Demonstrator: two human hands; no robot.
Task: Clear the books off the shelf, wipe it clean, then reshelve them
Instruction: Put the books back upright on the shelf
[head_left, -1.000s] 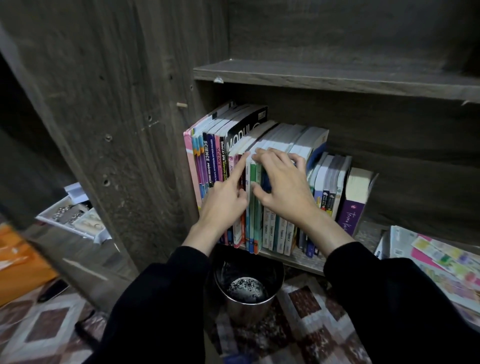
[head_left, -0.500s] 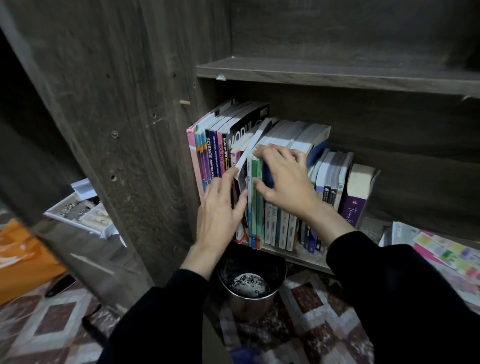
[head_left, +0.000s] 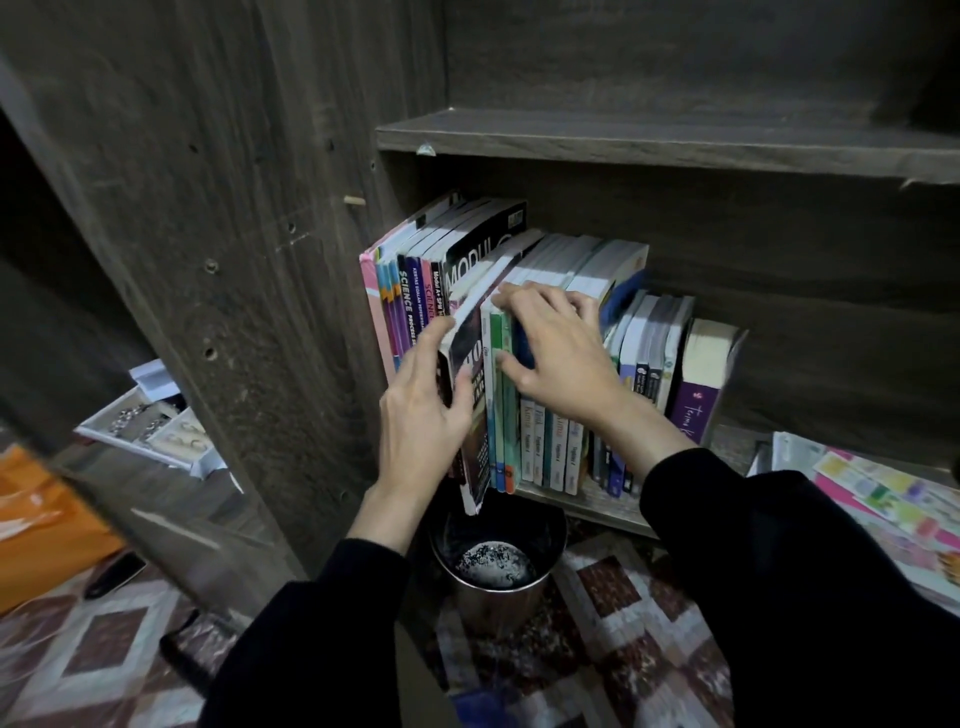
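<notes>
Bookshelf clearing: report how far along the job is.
Done: nothing visibly; the dark wooden shelf carries a full row. In hand: the left hand grips a dark-covered paperback book sticking out past the shelf edge, while the right hand holds the green-spined books beside it. Left: probably the other books, the wipe, reshelving; no cloth shows.

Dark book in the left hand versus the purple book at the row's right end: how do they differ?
The dark book is tilted out, its lower corner past the shelf edge; the purple book sits back on it. The left hand grips the dark book; nothing touches the purple book. Both stand in one row.
</notes>
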